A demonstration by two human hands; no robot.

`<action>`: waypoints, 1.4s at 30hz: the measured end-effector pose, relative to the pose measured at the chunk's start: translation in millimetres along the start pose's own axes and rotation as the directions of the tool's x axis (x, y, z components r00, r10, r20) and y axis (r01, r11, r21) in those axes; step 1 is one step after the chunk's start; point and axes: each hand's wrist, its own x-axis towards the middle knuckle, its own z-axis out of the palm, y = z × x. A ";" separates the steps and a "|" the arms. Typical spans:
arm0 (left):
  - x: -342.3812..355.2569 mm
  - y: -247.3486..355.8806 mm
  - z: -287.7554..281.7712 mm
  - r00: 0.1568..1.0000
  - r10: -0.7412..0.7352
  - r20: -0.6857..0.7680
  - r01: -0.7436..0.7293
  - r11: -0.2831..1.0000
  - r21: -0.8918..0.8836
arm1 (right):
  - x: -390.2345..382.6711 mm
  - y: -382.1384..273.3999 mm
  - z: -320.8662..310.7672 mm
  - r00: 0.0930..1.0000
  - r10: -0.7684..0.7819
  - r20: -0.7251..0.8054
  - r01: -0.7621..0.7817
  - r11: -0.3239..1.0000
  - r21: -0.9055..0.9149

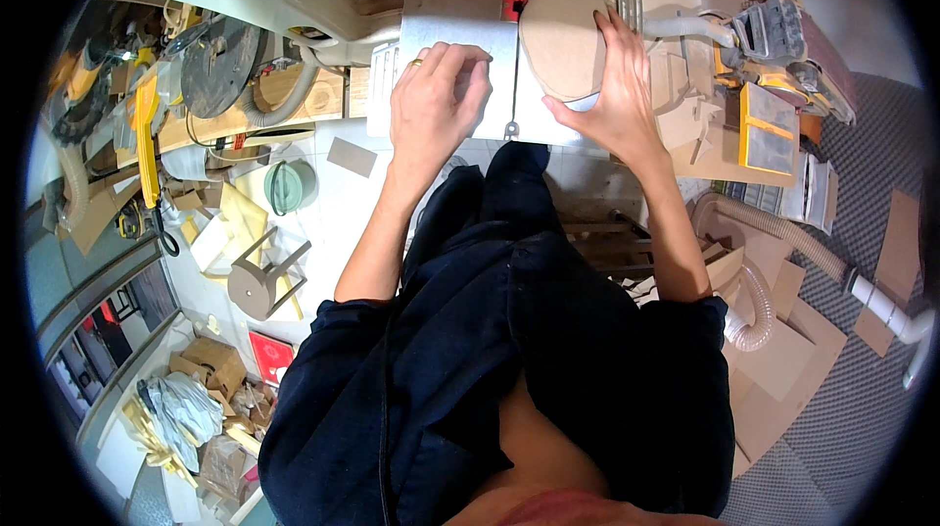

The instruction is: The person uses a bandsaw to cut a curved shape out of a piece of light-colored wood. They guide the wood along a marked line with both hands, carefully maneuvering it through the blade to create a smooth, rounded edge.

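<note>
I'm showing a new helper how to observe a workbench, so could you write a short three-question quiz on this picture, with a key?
1. Multiple choice: which hand touches the rounded brown board? A) the left only, B) the right only, C) both.
2. True or false: the board lies to the left of the dark slot in the metal table.
3. Fill in: on the left hand there is a gold-coloured ___.

Key:
1. B: the right hand spreads its fingers along the board's right side; the left is apart from it.
2. False: it lies to the right.
3. ring.
</note>
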 end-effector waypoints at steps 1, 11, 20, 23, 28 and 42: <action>0.2 0.3 -0.2 1.000 0.000 0.000 0.000 1.000 0.002 | -0.6 -0.9 -1.1 1.000 -0.004 0.006 0.004 1.000 0.003; 0.7 -0.7 0.8 1.000 -0.004 -0.008 0.004 1.000 -0.006 | -8.6 -1.1 -1.1 0.999 -0.007 0.033 0.007 1.000 0.011; 1.2 -1.0 1.2 1.000 0.010 -0.017 -0.010 1.000 0.001 | -14.6 -9.0 -1.8 0.997 0.080 0.008 -0.081 0.996 0.034; 1.1 -1.6 1.0 1.000 0.014 -0.013 -0.014 1.000 -0.001 | -14.2 -7.0 -3.4 0.999 0.053 0.013 -0.053 0.998 0.022; 0.5 -2.0 1.4 1.000 0.018 -0.018 -0.018 1.000 -0.010 | -14.5 -4.7 -6.8 0.998 0.052 0.022 -0.052 0.999 0.002; 0.9 -1.1 1.2 1.000 0.016 -0.014 -0.016 1.000 0.013 | -3.6 6.4 4.7 0.998 0.039 -0.048 -0.037 0.998 0.041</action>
